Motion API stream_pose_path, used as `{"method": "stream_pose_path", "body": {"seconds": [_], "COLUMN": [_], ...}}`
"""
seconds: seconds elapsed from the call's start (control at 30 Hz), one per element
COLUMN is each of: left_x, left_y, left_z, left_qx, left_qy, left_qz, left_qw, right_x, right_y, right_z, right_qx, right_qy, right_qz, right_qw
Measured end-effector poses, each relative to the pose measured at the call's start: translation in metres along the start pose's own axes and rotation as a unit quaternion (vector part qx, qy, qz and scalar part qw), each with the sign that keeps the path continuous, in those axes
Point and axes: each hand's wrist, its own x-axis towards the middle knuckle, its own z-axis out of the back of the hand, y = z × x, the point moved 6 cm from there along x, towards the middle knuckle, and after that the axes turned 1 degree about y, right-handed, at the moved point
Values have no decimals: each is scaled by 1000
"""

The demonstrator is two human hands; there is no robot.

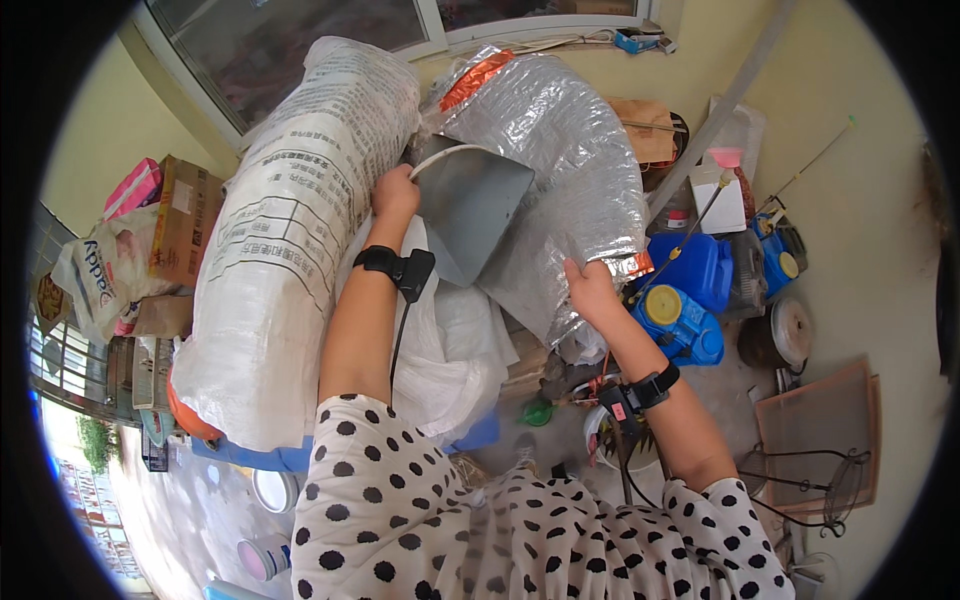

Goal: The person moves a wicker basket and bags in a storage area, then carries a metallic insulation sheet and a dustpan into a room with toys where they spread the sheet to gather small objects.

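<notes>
My left hand point(395, 191) is closed around the end of a thin white curved handle or rim on a grey scoop-like piece point(472, 199). This piece lies against a crinkled silver foil sheet point(566, 120) with orange strips. At the foil's lower right edge, my right hand point(592, 289) pinches a fold of it between thumb and fingers. To the left, nearest my left forearm, lies a long, bulging white woven plastic sack point(300, 187) printed with dark writing. Loose white plastic sheeting point(450, 360) hangs below the grey piece.
Blue sprayer tanks point(679, 322) with a long wand and a blue jerrycan point(694, 262) stand at right, near a lidded pot point(780, 334). Mesh screens point(821, 435) lean by the wall. Cardboard boxes point(184, 221) are stacked at left. White buckets point(275, 489) stand on the floor.
</notes>
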Motion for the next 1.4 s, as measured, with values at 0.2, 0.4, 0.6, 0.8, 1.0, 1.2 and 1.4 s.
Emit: {"method": "stream_pose_path", "body": {"seconds": [0.2,0.4,0.6,0.8,1.0,1.2,1.4], "left_x": [2,-67,-129,-213,-229,-191,-165], "left_y": [5,-47,-7,-18,-70,-67,-61], "left_z": [54,192,268,358,357,318,285], "left_qx": [-615,-673,-733,-702,-388,76,191], "left_qy": [16,-114,-207,-337,-533,-481,-293], "left_qz": [109,62,28,25,-62,-16,87], "left_qw": [781,728,647,627,750,873,933], "right_x": [10,21,3,-53,-88,-99,-113], "right_y": [-16,25,96,131,117,102,132], "right_z": [0,-8,-39,-61,-97,-104,-85], "right_qx": [15,-20,-85,-104,-251,-127,-7], "right_qy": [14,45,65,48,68,-9,128], "right_qz": [-54,-1,186,385,481,483,395], "right_qw": [998,999,977,916,837,867,909]}}
